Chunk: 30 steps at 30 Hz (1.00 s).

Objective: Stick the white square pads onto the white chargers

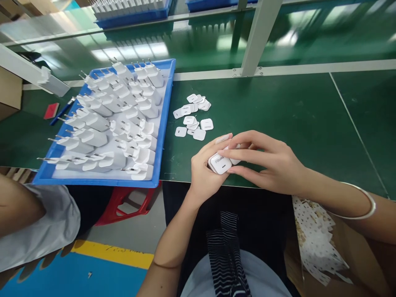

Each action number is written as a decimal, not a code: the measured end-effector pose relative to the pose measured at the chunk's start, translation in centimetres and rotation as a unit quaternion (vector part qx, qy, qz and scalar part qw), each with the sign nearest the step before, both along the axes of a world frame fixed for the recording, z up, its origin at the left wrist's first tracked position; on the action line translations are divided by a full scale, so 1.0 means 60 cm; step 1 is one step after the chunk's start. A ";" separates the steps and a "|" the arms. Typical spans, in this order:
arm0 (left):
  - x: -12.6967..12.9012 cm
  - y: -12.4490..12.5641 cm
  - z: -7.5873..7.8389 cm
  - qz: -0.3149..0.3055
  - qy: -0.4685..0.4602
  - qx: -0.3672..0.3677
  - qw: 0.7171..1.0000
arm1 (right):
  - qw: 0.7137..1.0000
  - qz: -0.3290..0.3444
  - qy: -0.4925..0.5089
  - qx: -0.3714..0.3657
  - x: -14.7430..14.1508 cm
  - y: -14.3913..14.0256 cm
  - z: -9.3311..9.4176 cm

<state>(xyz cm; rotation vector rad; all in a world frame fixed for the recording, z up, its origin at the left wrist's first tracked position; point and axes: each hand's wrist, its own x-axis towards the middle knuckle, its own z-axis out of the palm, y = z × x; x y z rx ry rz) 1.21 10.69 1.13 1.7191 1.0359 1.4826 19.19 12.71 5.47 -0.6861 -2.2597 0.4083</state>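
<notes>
Near the front edge of the green table, my left hand [203,171] is closed around a white plug charger [220,164]. The charger's end face, with grey print and a dark port slot, points up toward me. My right hand [274,163] grips the same charger from the right, index finger along the top edge of the face and thumb at its lower edge. Another white piece shows under my right fingers; whether it is a second charger I cannot tell. Just beyond my hands lie several loose white face plates [199,135], some with port slots, in two loose clusters.
To the left, a blue tray [167,105] holds rows of white chargers with metal pins. A red block [51,111] and a blue pen [62,112] lie beyond it. A metal post [260,37] rises at the back. Below right, a cardboard box [355,264] holds white scraps. Another person's arm [18,206] is at left.
</notes>
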 end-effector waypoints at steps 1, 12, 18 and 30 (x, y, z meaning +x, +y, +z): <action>0.000 0.000 0.001 -0.003 -0.003 -0.001 1.000 | 1.000 -0.002 0.000 0.009 0.000 0.000 -0.002; -0.002 0.002 -0.001 -0.019 -0.018 -0.012 1.000 | 0.998 -0.014 -0.040 0.056 0.003 0.005 -0.002; -0.006 0.001 0.000 -0.037 -0.006 -0.028 0.999 | 1.000 0.014 -0.012 0.000 0.004 0.012 -0.001; -0.003 -0.003 0.009 -0.055 0.015 -0.071 0.996 | 0.983 0.012 0.042 -0.178 -0.005 -0.003 0.011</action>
